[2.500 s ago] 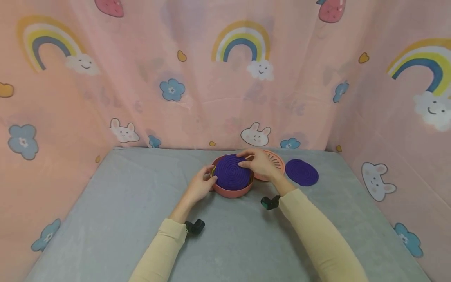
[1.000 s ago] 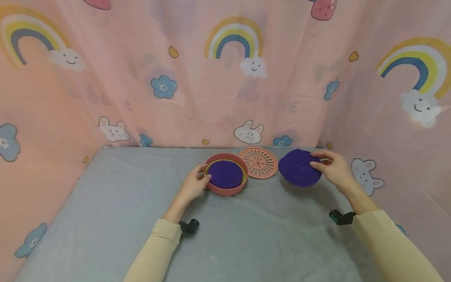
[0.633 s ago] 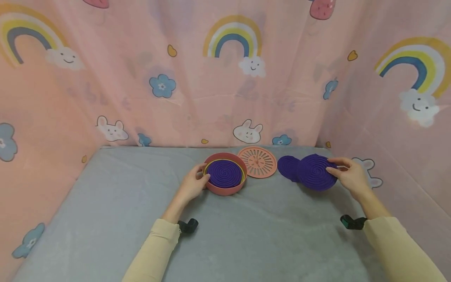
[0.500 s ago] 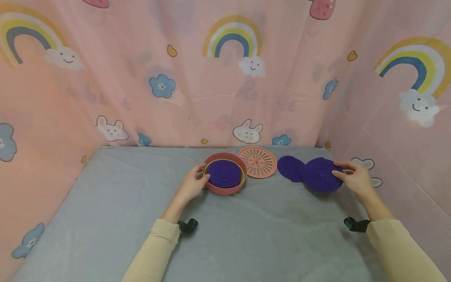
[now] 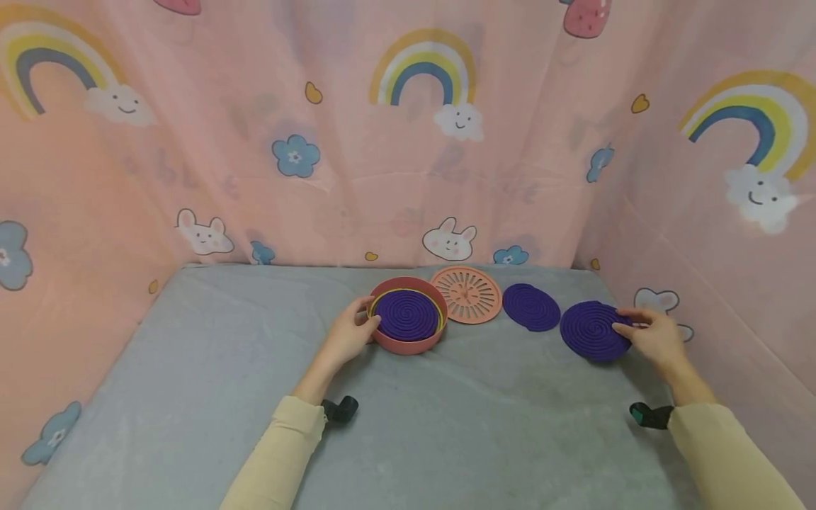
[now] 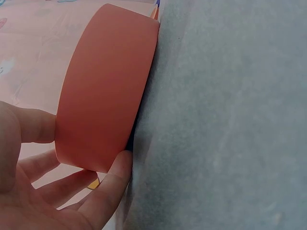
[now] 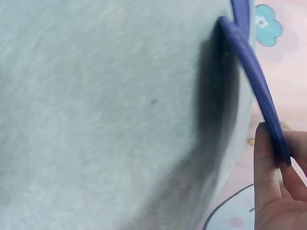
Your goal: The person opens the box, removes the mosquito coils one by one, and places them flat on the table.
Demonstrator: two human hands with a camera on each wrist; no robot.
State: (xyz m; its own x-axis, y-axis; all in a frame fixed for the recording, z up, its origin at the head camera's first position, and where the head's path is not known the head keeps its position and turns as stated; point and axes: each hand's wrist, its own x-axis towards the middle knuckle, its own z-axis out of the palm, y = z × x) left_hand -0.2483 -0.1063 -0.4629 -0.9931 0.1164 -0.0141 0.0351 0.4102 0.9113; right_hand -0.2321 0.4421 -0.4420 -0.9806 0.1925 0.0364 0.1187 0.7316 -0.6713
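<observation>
At the right of the head view, my right hand [image 5: 656,342] pinches a purple spiral-wound coaster [image 5: 594,331] by its right edge. The right wrist view shows this coaster [image 7: 256,79] nearly edge-on between thumb and fingers, tilted over the cloth with its shadow beneath. My left hand [image 5: 349,331] grips the left side of a round terracotta-pink holder [image 5: 408,347]. From the left wrist, the holder's smooth side wall [image 6: 108,91] sits between the thumb and fingers. Inside the holder lies another purple coaster [image 5: 404,314], with a yellow rim showing around it.
A slotted pink disc [image 5: 468,296], like a lid, lies just right of the holder. Beyond it, a purple coaster [image 5: 532,307] lies flat on the grey cloth-covered table [image 5: 446,425]. A patterned pink curtain [image 5: 357,191] hangs behind and at both sides.
My right hand has lifted a purple coaster out of the holder and carried it right, past the slotted disc and the coaster lying flat, lowering it lately. The left hand still holds the holder.
</observation>
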